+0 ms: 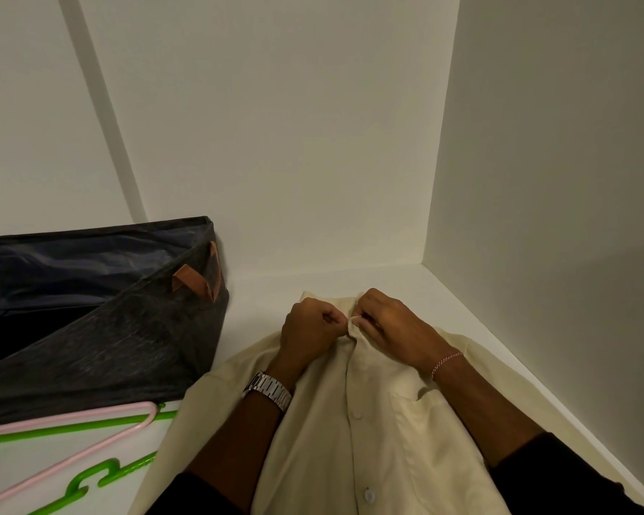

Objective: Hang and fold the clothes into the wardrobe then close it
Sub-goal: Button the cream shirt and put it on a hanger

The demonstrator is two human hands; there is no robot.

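Head view: cream shirt (372, 421) flat on wardrobe shelf (447, 291), front up. Both hands together at collar, left hand (307, 330) & right hand (391, 323) pinching the top button area. Fabric looks light, soft, floppy; best held at collar/shoulders. Hangers (71, 436) & dark bag (101, 314) to the left

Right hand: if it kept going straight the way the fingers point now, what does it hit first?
The right hand points left along the shirt collar, so it would most likely meet the left hand first; their fingertips almost touch at the top button. Beyond that sits the dark storage bag. Depth is hard to judge.
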